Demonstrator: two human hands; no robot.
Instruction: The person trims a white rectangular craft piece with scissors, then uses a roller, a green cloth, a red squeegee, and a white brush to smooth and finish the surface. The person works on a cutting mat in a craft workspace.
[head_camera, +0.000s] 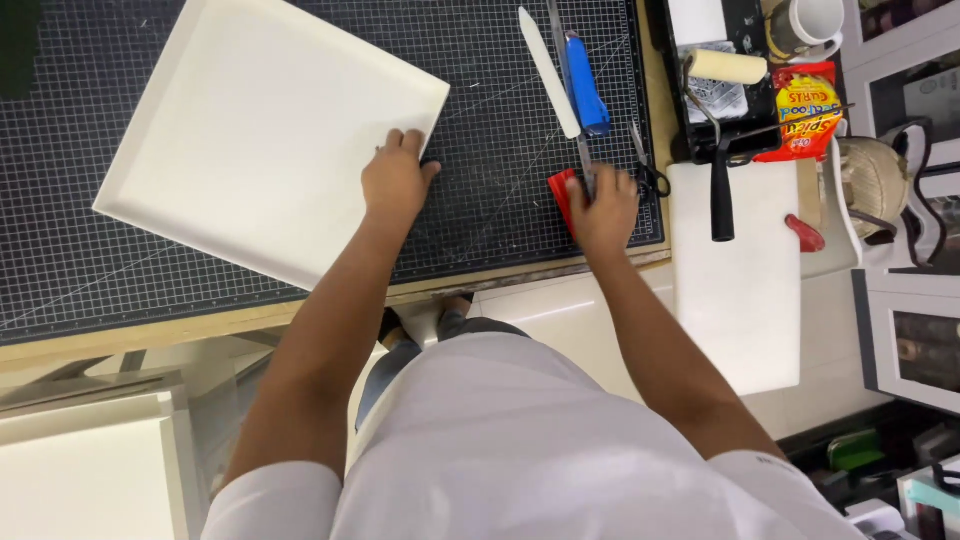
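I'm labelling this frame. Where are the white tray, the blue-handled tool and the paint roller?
white tray (250, 130): head view, middle of its flat inner face.
blue-handled tool (585, 90): head view, middle of the blue handle.
paint roller (728, 66): head view, middle of the cream sleeve.

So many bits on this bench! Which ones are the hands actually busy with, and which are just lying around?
In hand:
left hand resting on the white square tray
right hand on the red tool, beside the metal ruler
black cutting mat underneath

Lying about:
paint roller
snack bag
scissors
white mug
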